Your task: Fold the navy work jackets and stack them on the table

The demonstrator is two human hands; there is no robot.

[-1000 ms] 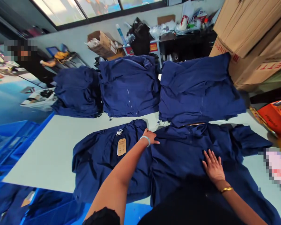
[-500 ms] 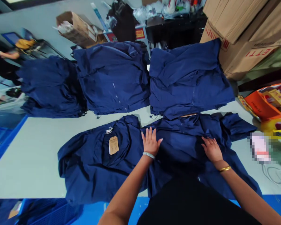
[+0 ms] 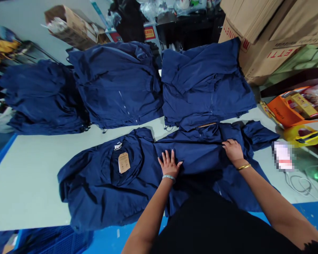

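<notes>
Head view: one navy garment (image 3: pixel 201 155) lies spread on the table (image 3: pixel 29 183). Left hand (image 3: pixel 169 164) presses flat, fingers splayed, grip open and empty; right hand (image 3: pixel 233 150) rests on a fold, fingers curled, pinching nothing visible. One tagged garment (image 3: pixel 108 180) lies alongside; three navy stacks (image 3: pixel 116 84) behind.

Cardboard box (image 3: pixel 278 56) bore red letters "ETTI", partly cut off, neighbouring cardboard carton (image 3: pixel 234 35) showed red "INET", also cut off, orange box (image 3: pixel 283 111) carried small dark print, unreadable, tan hang tag (image 3: pixel 123 162) on navy garment (image 3: pixel 106 183) was illegible.
</notes>
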